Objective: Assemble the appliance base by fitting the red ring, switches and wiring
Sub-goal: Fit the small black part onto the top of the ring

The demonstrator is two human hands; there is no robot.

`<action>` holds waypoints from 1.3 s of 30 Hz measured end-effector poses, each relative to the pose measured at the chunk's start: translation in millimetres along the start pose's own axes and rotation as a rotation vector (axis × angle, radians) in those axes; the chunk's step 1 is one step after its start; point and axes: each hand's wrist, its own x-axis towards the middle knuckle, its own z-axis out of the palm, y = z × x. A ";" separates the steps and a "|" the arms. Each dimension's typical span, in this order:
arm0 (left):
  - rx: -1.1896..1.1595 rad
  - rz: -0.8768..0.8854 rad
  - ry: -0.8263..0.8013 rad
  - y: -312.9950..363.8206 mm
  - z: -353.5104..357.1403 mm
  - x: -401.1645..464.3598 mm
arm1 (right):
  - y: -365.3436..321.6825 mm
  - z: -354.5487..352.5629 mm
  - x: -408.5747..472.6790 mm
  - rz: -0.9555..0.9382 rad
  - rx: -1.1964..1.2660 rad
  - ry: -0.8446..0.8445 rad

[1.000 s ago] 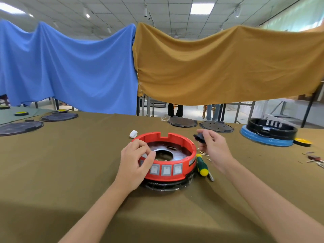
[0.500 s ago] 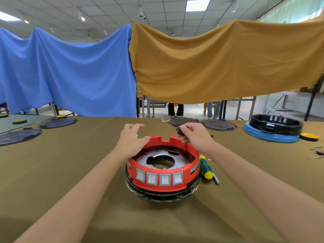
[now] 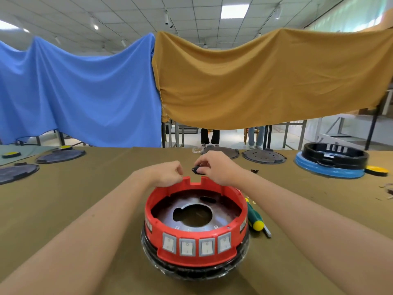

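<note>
Both hands have moved behind the red ring (image 3: 195, 220).

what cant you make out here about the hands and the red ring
- Head view: small black part in the right hand, mostly covered by fingers; its type is unclear.
- Left hand fingertips sit behind the red ring far rim; any contents are hidden.
- Switches: markings too blurred.
- Wiring: none visible.
</note>
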 end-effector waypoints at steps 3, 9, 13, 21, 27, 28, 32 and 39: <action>0.007 0.097 0.111 -1.9 27.7 5.6 | -0.5 10.0 3.4 -0.020 -0.004 0.031; 0.028 0.115 0.191 -10.7 38.7 13.3 | 7.2 30.0 -0.5 -0.054 0.029 0.123; -0.053 0.161 0.240 -10.6 39.0 13.0 | 9.5 29.4 -2.1 -0.060 0.069 0.124; -0.052 0.188 0.270 -8.5 39.4 11.7 | 8.1 30.6 -1.4 -0.027 0.028 0.135; -0.084 0.175 0.258 -7.9 37.9 10.8 | 2.7 29.8 -2.8 -0.031 -0.039 0.150; -0.088 0.174 0.259 -7.9 37.6 10.5 | 2.7 29.3 -3.1 -0.034 -0.039 0.144; -0.066 0.170 0.271 -7.6 38.0 10.0 | 4.6 28.0 -3.2 -0.008 -0.014 0.080; -0.056 0.167 0.298 -7.7 38.8 13.5 | 10.3 24.4 -0.7 0.106 0.233 0.110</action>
